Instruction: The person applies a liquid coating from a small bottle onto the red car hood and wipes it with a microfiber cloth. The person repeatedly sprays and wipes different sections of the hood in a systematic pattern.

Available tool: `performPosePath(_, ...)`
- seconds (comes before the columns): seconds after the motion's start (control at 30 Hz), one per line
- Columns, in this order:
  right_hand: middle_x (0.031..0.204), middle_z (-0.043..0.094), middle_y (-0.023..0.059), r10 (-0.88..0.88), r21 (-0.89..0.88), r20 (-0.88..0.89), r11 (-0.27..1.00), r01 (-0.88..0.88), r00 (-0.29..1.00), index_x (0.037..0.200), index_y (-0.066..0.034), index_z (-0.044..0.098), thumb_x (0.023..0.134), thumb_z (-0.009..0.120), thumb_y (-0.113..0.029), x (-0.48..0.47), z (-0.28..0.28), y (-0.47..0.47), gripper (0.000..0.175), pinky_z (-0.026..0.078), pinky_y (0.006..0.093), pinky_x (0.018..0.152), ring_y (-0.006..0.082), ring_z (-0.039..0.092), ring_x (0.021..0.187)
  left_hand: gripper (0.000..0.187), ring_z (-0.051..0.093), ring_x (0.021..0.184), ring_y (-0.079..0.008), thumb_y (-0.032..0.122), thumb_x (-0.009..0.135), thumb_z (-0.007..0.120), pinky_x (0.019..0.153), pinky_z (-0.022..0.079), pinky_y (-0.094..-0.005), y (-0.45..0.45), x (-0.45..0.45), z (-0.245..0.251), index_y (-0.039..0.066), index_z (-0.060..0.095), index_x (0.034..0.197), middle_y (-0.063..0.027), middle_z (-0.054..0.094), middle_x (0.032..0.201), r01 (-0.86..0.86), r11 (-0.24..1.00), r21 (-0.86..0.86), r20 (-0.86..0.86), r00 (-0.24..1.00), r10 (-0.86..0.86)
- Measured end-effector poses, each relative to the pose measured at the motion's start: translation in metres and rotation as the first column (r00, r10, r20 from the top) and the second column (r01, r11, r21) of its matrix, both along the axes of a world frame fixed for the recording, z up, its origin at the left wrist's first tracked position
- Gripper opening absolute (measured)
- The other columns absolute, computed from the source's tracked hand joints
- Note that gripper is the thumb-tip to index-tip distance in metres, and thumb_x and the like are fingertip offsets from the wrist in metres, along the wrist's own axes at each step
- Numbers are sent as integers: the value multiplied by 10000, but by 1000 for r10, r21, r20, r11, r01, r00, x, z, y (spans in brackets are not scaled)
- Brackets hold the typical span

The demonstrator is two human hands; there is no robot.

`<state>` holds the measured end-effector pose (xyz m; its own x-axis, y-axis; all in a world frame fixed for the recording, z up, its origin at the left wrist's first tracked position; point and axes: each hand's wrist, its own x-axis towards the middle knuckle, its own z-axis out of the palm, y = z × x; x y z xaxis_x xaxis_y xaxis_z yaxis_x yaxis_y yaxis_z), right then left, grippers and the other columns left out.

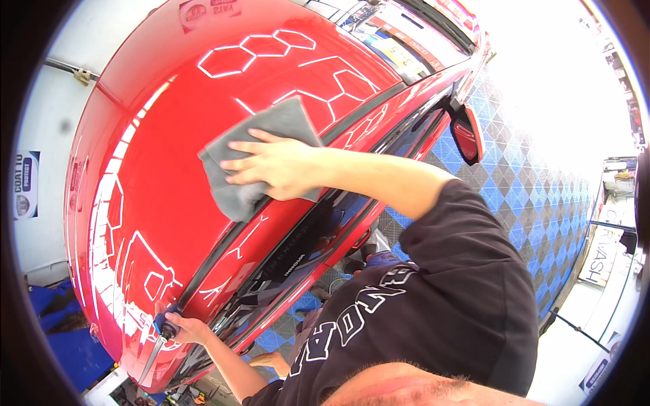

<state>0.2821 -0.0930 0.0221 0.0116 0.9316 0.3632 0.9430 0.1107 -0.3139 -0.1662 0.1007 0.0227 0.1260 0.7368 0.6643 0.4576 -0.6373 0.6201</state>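
Observation:
My right hand (277, 165) lies spread, palm down, on a grey microfiber cloth (292, 119). The cloth rests on the glossy red roof (167, 182) of a car, near the dark roof trim strip (213, 254), and one part of it is bunched under my palm. Further along the same roof edge, at the lower left, my left hand (188, 329) is closed around a small blue-and-black bottle (166, 325). My fingers hide some of the bottle. White hexagonal light reflections show across the roof.
The car's side windows (289, 259) with a dark visor run below the roof edge. A red side mirror (467, 134) juts out at the right. Blue and grey floor tiles (538, 203) spread beyond it. Another forearm (271, 361) shows near my body; whose is unclear.

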Motion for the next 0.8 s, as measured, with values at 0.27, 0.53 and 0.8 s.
performPosePath(0.27,935,766,191,-832,-174,-197,550,817,518,1226,-76,709,981,486,-330,236,-17,3,417,613,407,784,284,769,859,420,641,1177,-315,240,1047,591,1020,503,-424,5,6,-3,-129,596,1249,-220,670,1265,70,997,14,37,997,-70)
performPosePath(0.53,1565,482,96,23,-83,-122,996,-33,992,1444,-223,576,828,646,-168,13,9,-8,623,287,508,1242,279,402,1485,413,634,1188,-320,250,1057,555,1017,506,-425,-3,-9,-1,-115,582,1247,-209,663,1264,46,999,-4,-28,999,-46)
performPosePath(0.8,1379,607,237,-779,-85,-375,568,818,502,1333,-41,617,945,611,-279,235,-53,-1,455,487,416,1035,378,621,1239,392,634,1187,-352,197,1040,591,992,534,-444,7,2,-2,-128,525,1249,-229,645,1264,133,991,32,69,988,-135)
